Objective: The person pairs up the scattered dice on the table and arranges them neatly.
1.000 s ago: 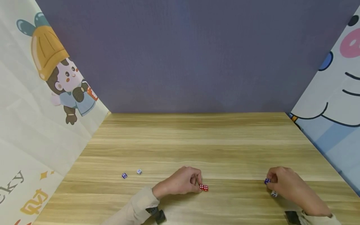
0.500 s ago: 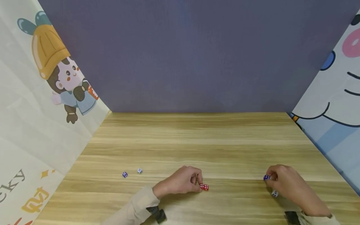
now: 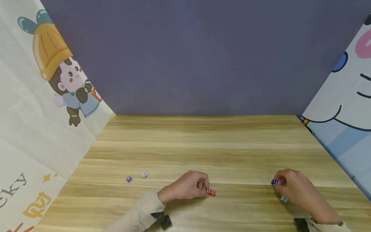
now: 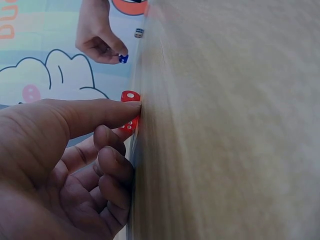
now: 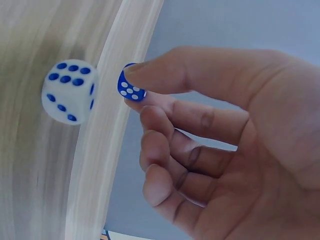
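With thumb and index finger, my left hand [image 3: 188, 185] pinches a red die [image 4: 128, 124] low over the wooden tabletop. A second red die [image 3: 213, 192] sits right against it on the right side. Over on the right, my right hand [image 3: 297, 188] pinches a small blue die [image 5: 132, 90] with white pips between thumb and index fingertip; its other fingers are curled loosely. A white die [image 5: 70, 92] with dark blue pips lies on the table just below that hand, apart from the blue die. My thumb covers part of the blue die in the right wrist view.
Another blue die [image 3: 128, 179] and another white die [image 3: 144, 175] lie near each other left of my left hand. A dark grey panel [image 3: 185, 58] rises at the back of the table [image 3: 185, 145]. Printed sheets with cartoon figures flank both sides.
My right hand has shifted slightly forward and left with the blue die, widening its gap from the white die. The left hand and the red dice hold their place; the head view tilts a little.
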`<state>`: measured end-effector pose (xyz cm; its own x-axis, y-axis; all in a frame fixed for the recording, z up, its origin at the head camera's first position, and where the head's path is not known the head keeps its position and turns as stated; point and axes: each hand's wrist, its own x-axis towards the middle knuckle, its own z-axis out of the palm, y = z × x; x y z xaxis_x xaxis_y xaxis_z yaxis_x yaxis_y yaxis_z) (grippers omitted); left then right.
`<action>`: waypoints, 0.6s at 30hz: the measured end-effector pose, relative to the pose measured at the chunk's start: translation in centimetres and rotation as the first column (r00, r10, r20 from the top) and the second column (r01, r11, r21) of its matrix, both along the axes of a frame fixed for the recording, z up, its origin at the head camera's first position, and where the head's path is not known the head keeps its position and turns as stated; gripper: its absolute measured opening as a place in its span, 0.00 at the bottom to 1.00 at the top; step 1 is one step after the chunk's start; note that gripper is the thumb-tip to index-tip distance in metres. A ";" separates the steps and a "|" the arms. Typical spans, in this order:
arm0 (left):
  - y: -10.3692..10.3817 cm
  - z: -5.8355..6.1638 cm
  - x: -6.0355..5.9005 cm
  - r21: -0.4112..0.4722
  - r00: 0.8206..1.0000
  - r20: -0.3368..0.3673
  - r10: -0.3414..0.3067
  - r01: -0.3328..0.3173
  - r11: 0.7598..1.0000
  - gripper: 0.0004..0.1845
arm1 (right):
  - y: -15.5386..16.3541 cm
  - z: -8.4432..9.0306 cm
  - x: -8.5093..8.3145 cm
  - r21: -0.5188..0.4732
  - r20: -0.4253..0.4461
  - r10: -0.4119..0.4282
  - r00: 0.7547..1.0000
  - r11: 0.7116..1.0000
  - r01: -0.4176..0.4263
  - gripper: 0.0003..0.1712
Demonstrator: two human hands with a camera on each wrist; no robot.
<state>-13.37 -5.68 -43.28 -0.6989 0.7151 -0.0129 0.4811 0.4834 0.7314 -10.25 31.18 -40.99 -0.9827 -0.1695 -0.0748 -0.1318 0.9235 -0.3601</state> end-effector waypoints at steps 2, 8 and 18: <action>0.0 0.1 0.0 0.001 1.000 -0.007 -0.002 0.002 1.000 0.09 | -0.1 0.3 0.0 0.000 -0.005 0.004 1.000 1.000 -0.004 0.09; 0.0 0.3 0.0 0.002 1.000 0.004 -0.001 0.001 1.000 0.08 | -0.6 0.9 0.4 0.014 -0.070 0.005 0.998 1.000 -0.004 0.11; 0.0 0.0 -0.1 0.008 1.000 0.005 -0.008 0.008 1.000 0.09 | -2.3 1.9 0.4 0.037 -0.172 0.076 0.982 0.997 -0.070 0.09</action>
